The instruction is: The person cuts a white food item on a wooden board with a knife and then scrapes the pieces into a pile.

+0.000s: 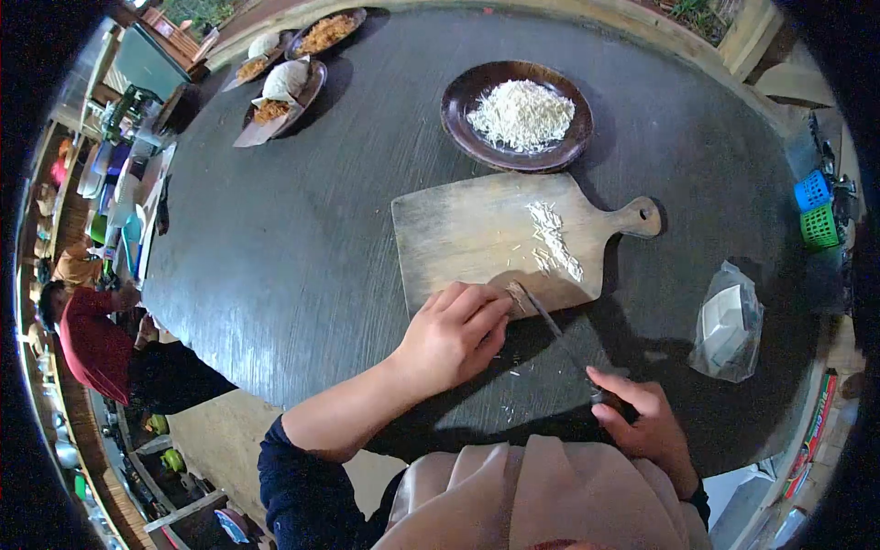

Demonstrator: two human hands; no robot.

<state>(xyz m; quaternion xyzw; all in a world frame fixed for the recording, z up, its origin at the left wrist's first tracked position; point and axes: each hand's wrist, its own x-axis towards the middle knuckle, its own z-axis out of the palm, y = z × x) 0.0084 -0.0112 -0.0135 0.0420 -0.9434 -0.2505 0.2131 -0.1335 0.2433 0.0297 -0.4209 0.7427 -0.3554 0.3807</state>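
Metal knife [556,332] in R hand [646,417]; red box [819,423] txt illegible.

The knife [561,335] has a slim, dark blade and a dark handle mostly hidden in the grip; it slants across the near edge of the board, its tip over the wood. The cutting board [458,229] is pale, worn wood, lying flat on the worktop [302,211] with its short handle (a hole near the end) pointing right. White shreds [553,240] lie in a loose strip on the board's right half, with a few strays beside them.
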